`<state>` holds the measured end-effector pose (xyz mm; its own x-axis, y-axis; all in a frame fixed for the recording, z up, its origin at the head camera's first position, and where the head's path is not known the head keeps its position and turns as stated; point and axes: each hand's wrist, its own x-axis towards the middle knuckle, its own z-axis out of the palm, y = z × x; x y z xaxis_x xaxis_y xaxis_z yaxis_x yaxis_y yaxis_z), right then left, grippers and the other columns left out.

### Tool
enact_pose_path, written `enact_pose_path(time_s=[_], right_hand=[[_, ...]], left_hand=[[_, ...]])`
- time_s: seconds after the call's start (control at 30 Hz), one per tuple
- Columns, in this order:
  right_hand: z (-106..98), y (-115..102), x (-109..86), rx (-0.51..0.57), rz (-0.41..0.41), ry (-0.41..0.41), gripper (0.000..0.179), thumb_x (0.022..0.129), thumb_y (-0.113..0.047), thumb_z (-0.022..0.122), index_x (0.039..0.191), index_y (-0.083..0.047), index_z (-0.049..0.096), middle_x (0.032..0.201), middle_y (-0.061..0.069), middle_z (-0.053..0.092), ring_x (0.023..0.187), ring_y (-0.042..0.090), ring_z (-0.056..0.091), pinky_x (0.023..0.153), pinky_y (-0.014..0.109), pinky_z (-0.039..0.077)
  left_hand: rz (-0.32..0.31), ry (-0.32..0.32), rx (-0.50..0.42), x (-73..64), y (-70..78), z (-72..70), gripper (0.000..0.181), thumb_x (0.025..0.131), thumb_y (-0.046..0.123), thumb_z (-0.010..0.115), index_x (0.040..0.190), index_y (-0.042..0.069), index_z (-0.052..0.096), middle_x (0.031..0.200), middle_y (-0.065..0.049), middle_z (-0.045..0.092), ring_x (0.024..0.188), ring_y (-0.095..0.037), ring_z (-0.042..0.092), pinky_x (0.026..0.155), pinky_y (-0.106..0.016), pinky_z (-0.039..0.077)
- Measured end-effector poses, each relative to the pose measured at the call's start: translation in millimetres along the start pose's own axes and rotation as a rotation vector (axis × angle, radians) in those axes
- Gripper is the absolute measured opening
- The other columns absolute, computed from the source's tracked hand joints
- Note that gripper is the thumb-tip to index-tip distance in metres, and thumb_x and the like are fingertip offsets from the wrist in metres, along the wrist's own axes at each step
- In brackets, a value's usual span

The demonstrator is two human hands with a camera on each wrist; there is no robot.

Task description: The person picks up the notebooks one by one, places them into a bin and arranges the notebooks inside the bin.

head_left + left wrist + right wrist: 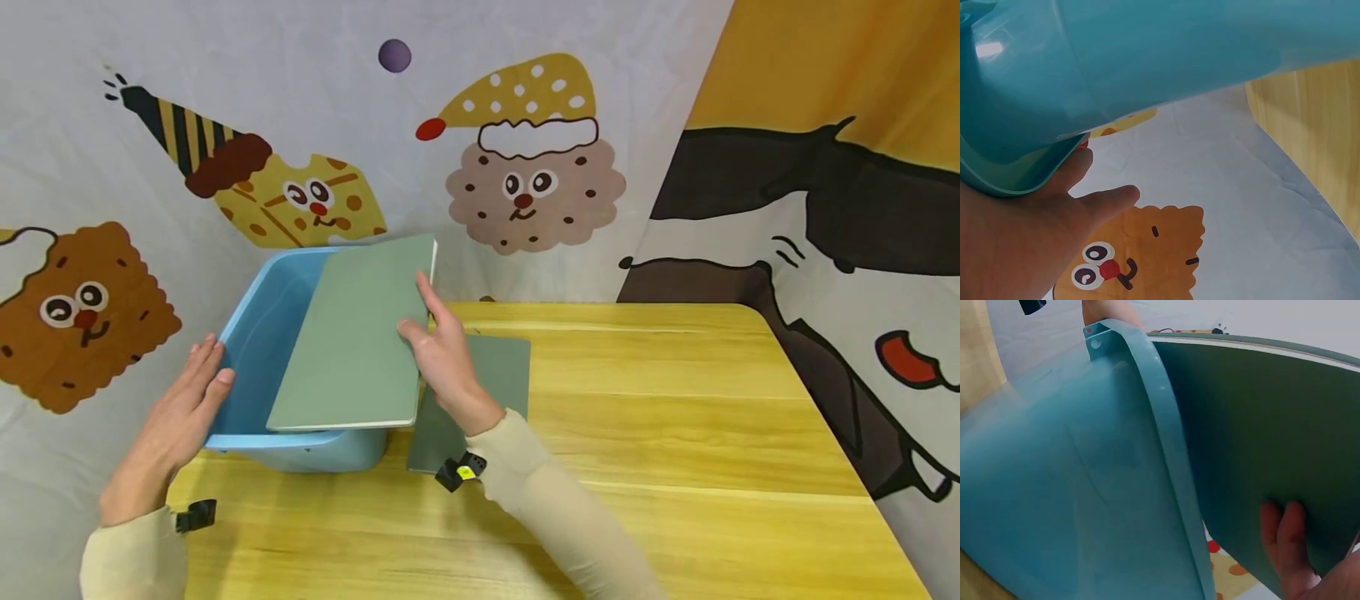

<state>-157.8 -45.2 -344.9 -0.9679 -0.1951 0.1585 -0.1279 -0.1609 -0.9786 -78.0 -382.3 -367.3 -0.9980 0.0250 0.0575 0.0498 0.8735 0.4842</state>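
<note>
- Right grip (448, 354): holds the book (352, 333) by its right edge, thumb on top, fingers beneath.
- Book: leftward from that grip, over the bin (322, 450), long axis front to back.
- Left grip (176, 417): fingers extended against the bin's left rim, farther from the book.
- Below the right grip: second book (498, 375) on the surface (675, 417).
</note>
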Motion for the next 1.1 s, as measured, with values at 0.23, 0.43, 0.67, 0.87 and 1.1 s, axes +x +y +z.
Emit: enact_pose_path(time_s=[0.23, 0.43, 0.67, 0.87, 1.1], right_hand=[[22, 5, 8.6, -0.047, 0.043, -0.069, 0.075, 0.098, -0.001, 0.052, 0.165, -0.023, 0.027, 0.168, -0.013, 0.026, 0.064, 0.009, 0.047, 0.063, 0.021, 0.044], [40, 8, 14.4, -0.065, 0.073, -0.141, 0.073, 0.099, -0.002, 0.052, 0.166, -0.023, 0.027, 0.156, -0.007, 0.047, 0.042, 0.01, 0.028, 0.043, 0.022, 0.031], [54, 9, 19.3, -0.165, 0.05, -0.175, 0.07, 0.103, -0.007, 0.056, 0.166, -0.02, 0.028, 0.159, 0.003, 0.046, 0.12, 0.012, 0.061, 0.095, 0.021, 0.051], [56, 13, 24.6, -0.22, 0.065, -0.171, 0.068, 0.106, -0.01, 0.056, 0.166, -0.015, 0.025, 0.166, 0.006, 0.034, 0.074, 0.015, 0.067, 0.071, 0.021, 0.057], [66, 14, 30.2, -0.297, 0.086, -0.216, 0.065, 0.107, -0.008, 0.052, 0.165, -0.013, 0.024, 0.157, 0.009, 0.049, 0.115, 0.011, 0.065, 0.08, 0.018, 0.057]], left_hand=[[0.005, -0.004, -0.021, 0.4, -1.5, -0.3, 0.063, 0.115, 0.036, 0.024, 0.166, 0.008, 0.0, 0.172, -0.01, -0.012, 0.156, -0.035, -0.019, 0.118, -0.07, -0.012], [0.03, 0.0, -0.049, 0.1, -4.8, -1.2, 0.062, 0.115, 0.034, 0.023, 0.166, 0.007, 0.001, 0.173, -0.01, -0.011, 0.156, -0.035, -0.018, 0.119, -0.067, -0.013], [0.049, 0.011, -0.053, 1.9, -2.8, -2.9, 0.061, 0.115, 0.033, 0.022, 0.165, 0.004, 0.004, 0.173, -0.012, -0.008, 0.157, -0.036, -0.015, 0.121, -0.063, -0.012], [0.064, 0.013, -0.055, 5.3, -0.8, -2.8, 0.061, 0.115, 0.033, 0.023, 0.165, 0.003, 0.005, 0.173, -0.012, -0.006, 0.157, -0.036, -0.013, 0.122, -0.061, -0.01], [0.038, 0.022, -0.055, -1.2, -3.8, -1.1, 0.061, 0.115, 0.034, 0.023, 0.165, 0.004, 0.006, 0.173, -0.01, -0.007, 0.158, -0.035, -0.013, 0.122, -0.063, -0.009]])
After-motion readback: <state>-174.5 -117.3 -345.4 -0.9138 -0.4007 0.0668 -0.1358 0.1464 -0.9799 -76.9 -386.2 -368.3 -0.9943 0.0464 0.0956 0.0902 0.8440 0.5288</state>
